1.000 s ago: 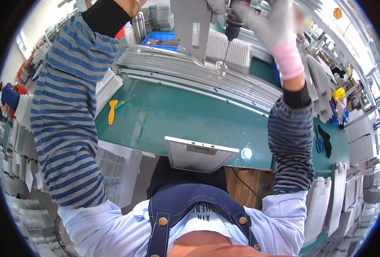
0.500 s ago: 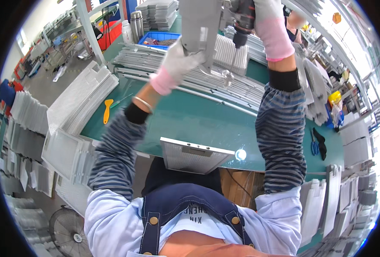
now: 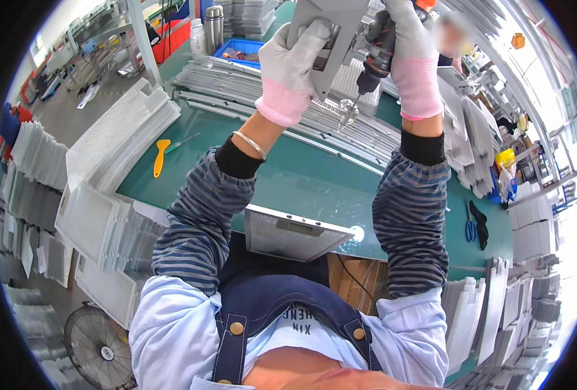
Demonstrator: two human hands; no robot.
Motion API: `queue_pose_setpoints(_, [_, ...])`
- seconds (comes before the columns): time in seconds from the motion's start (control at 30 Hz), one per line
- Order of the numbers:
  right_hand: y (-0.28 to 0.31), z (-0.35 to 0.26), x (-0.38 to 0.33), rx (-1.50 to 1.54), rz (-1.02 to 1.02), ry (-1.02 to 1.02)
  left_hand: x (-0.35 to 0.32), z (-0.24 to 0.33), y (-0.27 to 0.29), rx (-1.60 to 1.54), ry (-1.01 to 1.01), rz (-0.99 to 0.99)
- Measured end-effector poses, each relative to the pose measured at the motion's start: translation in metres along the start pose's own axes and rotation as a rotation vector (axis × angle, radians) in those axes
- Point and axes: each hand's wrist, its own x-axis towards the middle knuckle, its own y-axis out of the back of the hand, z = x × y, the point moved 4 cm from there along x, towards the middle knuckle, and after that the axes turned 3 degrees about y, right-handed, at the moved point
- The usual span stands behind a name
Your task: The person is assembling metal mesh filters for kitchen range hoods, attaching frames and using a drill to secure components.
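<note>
At the far top of the head view, my left hand (image 3: 295, 65), in a white glove with a pink cuff, is closed on a grey piece with flat sides and a cutout (image 3: 334, 26). What this piece is, I cannot make out. My right hand (image 3: 417, 68), gloved the same way, grips a black and red power drill (image 3: 380, 52). Its long thin bit points down and carries a clear piece (image 3: 349, 112) near the tip. Drill and grey piece are side by side. A framed metal mesh panel (image 3: 282, 239) leans at the table's near edge, below my arms.
Long metal strips (image 3: 230, 81) lie across the green table (image 3: 314, 169). Mesh panels (image 3: 116, 140) are stacked at left, more at right (image 3: 473, 143). A yellow-handled tool (image 3: 161, 158), blue-handled pliers (image 3: 471, 227), a blue tray (image 3: 241, 45) and steel flask (image 3: 214, 25) are there. A co-worker (image 3: 454, 42) is beyond.
My left hand has moved up and right, its grip on the grey piece now showing clearly. The grey piece has tilted and shifted right; the drill has come slightly lower and nearer.
</note>
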Motion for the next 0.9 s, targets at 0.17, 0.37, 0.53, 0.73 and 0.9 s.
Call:
queue_pose_setpoints(0.17, [-0.003,-0.004,-0.004,-0.039,0.017,-0.009,0.001,-0.004,0.002,-0.020,0.014,-0.008])
queue_pose_setpoints(0.37, [0.000,-0.012,0.009,-0.007,0.033,0.028,-0.001,-0.021,0.020,0.038,0.099,-0.076])
queue_pose_setpoints(0.53, [-0.005,-0.014,0.012,-0.055,-0.020,0.020,-0.005,-0.022,0.024,-0.061,0.153,-0.060])
queue_pose_setpoints(0.73, [-0.002,-0.005,0.015,-0.040,0.015,0.018,-0.016,0.010,0.055,0.519,-0.038,0.014])
queue_pose_setpoints(0.9, [0.029,0.004,0.026,-0.221,-0.023,0.300,-0.089,0.066,0.042,1.228,-0.169,-0.571])
